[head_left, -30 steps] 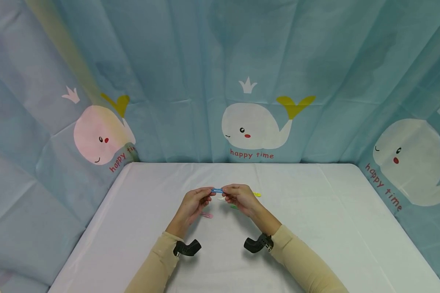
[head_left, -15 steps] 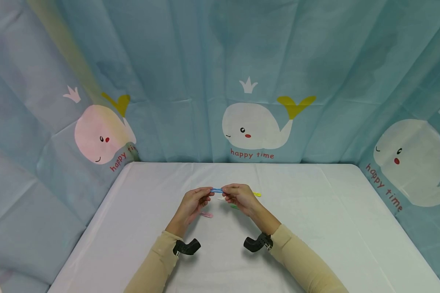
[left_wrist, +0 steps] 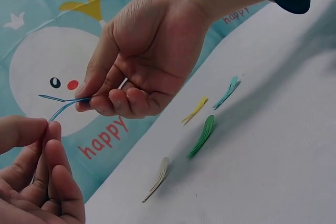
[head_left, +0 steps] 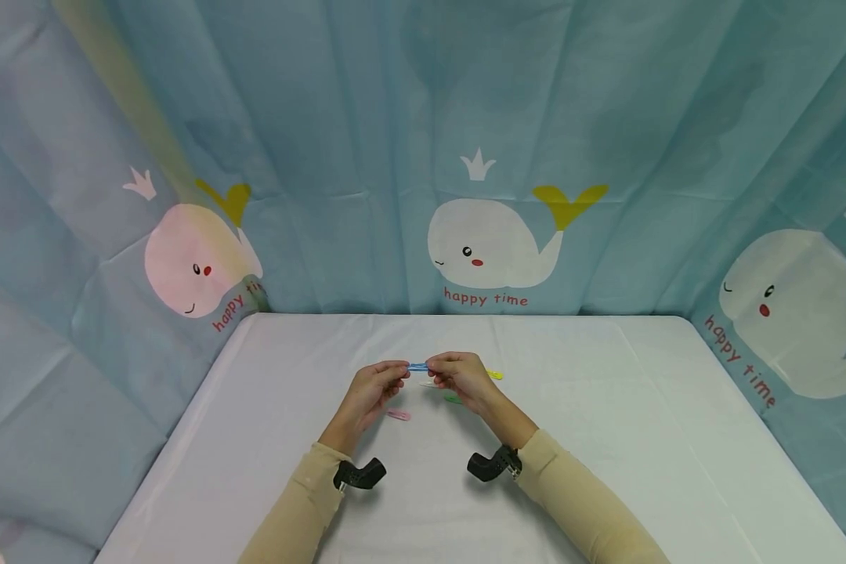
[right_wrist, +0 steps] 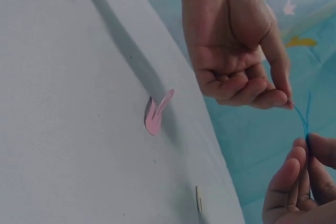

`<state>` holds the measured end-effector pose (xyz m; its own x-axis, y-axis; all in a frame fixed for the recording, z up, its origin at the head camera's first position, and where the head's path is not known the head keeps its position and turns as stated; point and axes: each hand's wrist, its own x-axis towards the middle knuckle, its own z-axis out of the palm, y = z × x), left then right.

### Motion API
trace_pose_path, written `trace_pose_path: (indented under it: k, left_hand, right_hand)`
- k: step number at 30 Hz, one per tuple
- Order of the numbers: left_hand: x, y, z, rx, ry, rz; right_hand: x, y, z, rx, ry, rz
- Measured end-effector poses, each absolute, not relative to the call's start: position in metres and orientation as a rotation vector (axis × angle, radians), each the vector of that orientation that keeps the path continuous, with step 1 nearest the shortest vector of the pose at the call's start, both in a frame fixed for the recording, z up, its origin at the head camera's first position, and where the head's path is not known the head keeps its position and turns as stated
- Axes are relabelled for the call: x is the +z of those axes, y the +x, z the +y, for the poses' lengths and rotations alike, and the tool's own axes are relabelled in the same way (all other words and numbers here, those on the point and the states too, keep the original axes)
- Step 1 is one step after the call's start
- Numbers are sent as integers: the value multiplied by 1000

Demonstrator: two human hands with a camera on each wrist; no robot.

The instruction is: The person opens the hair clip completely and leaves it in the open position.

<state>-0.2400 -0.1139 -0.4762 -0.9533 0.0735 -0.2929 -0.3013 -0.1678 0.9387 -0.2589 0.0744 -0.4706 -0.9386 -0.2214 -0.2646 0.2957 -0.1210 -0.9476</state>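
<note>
A blue snap hair clip (head_left: 418, 366) is held up over the table between both hands. My left hand (head_left: 370, 395) pinches one end between thumb and fingers. At the other end, the thumb and fingers of my right hand (head_left: 468, 381) pinch it. Seen from the left wrist, the blue clip (left_wrist: 64, 106) is popped apart: its body is bent and one thin arm sticks out free. The same spread shows on the clip (right_wrist: 306, 116) in the right wrist view. Fingertips cover both its ends.
Below the hands on the white table (head_left: 606, 439) lie a pink clip (head_left: 398, 414), a green clip (head_left: 453, 399), a whitish clip (head_left: 428, 384) and a yellow clip (head_left: 494, 375). The left wrist view adds a teal clip (left_wrist: 227, 93). A whale-print curtain (head_left: 352, 235) borders the table's back.
</note>
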Motion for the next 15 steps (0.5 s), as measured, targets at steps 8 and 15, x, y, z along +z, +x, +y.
trace_pose_path:
  k: [8,15]
  left_hand:
    - [-478,-243,-115,2184,-259,1909]
    - [-481,-249,-120,2171,-250,1936]
  right_hand:
    - [-472,-265,74,-2097,23,1864]
    - [-470,-270,72,-2054,-5,1901]
